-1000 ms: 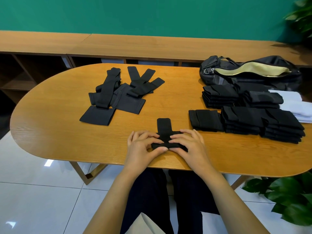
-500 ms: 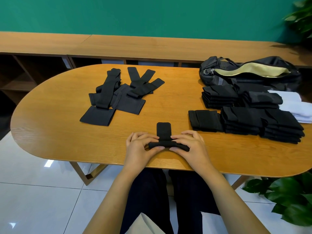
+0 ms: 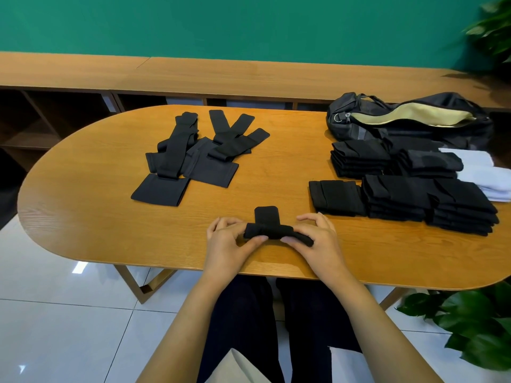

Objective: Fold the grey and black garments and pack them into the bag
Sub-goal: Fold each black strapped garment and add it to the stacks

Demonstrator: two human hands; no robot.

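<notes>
Black garment [image 3: 268,221] rolled tighter than before, left hand [image 3: 229,243] and right hand [image 3: 319,240] both pinching it.

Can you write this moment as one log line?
step: folding | black garment: half rolled | left hand: grips it | right hand: grips it | folded stacks: beside open bag

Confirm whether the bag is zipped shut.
No: the bag gapes open along its top, showing pale lining inside.
</notes>
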